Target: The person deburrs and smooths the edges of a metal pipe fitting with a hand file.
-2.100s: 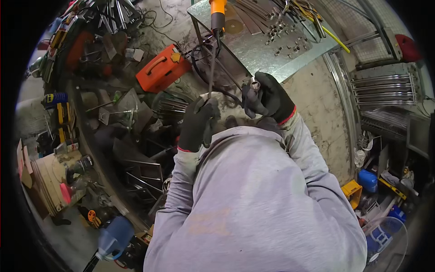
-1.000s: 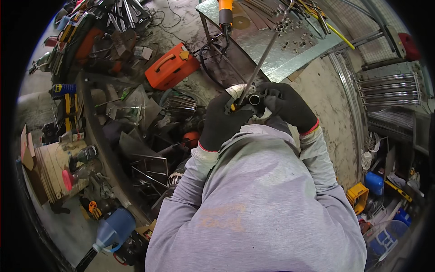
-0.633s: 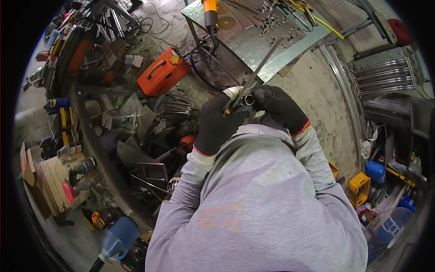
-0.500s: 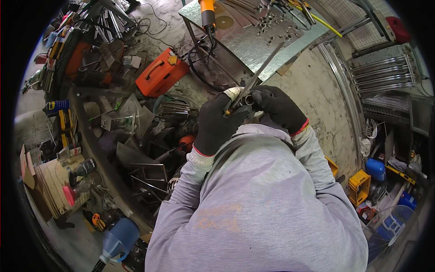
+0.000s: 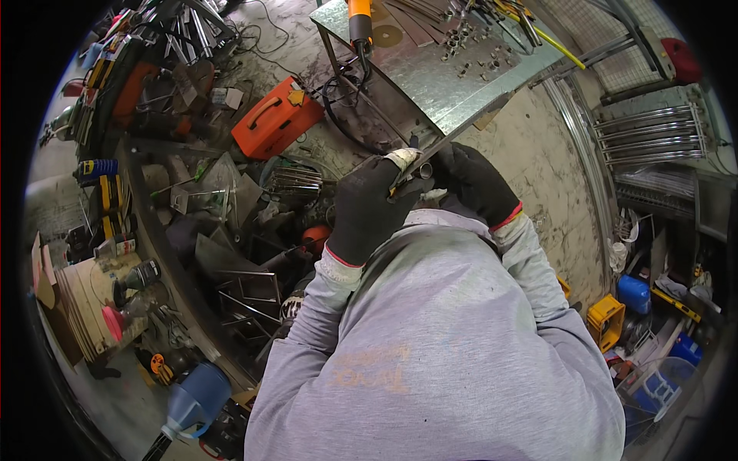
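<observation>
Right now the left hand [image 5: 367, 209] is squeezing a metal rod [image 5: 450, 140], fingers wrapped tight. At three o'clock, the right hand [image 5: 475, 183] is curling around it too; both should be holding steady.

The metal table [image 5: 461, 77] stands ahead of both hands, the tool case [image 5: 275, 117] on the floor to its left.

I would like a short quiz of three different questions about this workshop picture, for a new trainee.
1. True or false: both hands wear dark gloves.
2. What do the left hand and the right hand hold between them? A) a long metal bar B) a paint brush C) a cup
3. Fill in: the orange case lies on the ____.

Key:
1. True.
2. A; one of its ends sits at the hands and it reaches up toward the metal table.
3. Floor.
</observation>
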The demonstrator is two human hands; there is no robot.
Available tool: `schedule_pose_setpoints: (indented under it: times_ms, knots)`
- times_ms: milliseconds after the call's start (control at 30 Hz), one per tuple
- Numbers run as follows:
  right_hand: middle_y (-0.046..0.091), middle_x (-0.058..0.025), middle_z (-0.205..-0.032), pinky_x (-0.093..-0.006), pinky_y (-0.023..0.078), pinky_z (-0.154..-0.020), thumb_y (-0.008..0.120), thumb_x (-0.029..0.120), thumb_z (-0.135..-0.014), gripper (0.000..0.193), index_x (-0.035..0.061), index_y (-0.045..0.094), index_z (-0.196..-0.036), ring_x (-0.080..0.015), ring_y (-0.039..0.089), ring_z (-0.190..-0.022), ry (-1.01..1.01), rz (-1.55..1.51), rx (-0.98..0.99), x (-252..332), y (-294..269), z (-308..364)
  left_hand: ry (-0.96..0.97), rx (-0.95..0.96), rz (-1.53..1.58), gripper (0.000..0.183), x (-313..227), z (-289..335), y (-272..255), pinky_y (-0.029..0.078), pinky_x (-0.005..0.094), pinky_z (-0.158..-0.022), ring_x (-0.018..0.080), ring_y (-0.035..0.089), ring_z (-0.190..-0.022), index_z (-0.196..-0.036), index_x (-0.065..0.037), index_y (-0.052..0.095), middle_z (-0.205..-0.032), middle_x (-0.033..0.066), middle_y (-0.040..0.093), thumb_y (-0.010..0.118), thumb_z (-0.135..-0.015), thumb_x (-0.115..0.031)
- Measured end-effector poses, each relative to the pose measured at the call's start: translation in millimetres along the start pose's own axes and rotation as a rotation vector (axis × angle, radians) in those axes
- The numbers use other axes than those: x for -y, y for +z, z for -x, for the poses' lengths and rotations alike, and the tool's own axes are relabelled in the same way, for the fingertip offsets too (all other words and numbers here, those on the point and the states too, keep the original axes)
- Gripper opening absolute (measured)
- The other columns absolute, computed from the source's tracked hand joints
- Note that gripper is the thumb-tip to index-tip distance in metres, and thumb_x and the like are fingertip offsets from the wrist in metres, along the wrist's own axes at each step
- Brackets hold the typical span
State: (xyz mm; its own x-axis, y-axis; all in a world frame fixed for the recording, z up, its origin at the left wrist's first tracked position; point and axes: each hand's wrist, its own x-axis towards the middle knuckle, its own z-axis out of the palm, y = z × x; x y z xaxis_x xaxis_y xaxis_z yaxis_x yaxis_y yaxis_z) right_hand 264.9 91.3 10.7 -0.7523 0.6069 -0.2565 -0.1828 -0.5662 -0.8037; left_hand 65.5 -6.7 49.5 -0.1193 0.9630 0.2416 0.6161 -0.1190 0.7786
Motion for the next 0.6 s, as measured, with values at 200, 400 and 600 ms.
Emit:
schedule_pose_setpoints:
  times_ms: [200,400,600]
  knots:
    - [0.070,-0.0095,-0.118,-0.0345,0.054,-0.098,0.062,0.030,-0.104,0.045,-0.0030,0.060,-0.135,-0.0194,0.067,-0.109,0.083,0.067,-0.112,-9.7,-30.2,-1.8,0.025,-0.009,-0.046,0.044,2.0,-1.0,2.3,0.059,0.0370,-0.074,0.0288,0.077,-0.087,-0.125,-0.009,0.073,-0.099,0.0134,0.077,0.085,-0.083,-0.016]
    - [0.070,-0.0071,-0.114,-0.0349,0.056,-0.094,0.065,0.027,-0.103,0.042,-0.0025,0.064,-0.134,-0.0170,0.067,-0.106,-0.018,0.206,-0.191,-3.2,-8.8,1.9,0.023,0.031,-0.048,0.042,4.3,-4.0,8.5,0.059,0.0374,-0.074,0.0294,0.077,-0.087,-0.123,-0.008,0.072,-0.099,0.0141,0.076,0.085,-0.084,-0.015]
    - [0.070,-0.0024,-0.102,-0.0280,0.051,-0.084,0.073,0.020,-0.096,0.034,0.0032,0.070,-0.125,-0.0098,0.064,-0.094,-0.025,0.366,-0.187,5.7,20.3,6.7,-0.019,0.083,-0.050,0.040,18.7,-3.0,14.4,0.056,0.0392,-0.072,0.0315,0.074,-0.083,-0.121,-0.007,0.072,-0.096,0.0148,0.075,0.081,-0.082,-0.009]
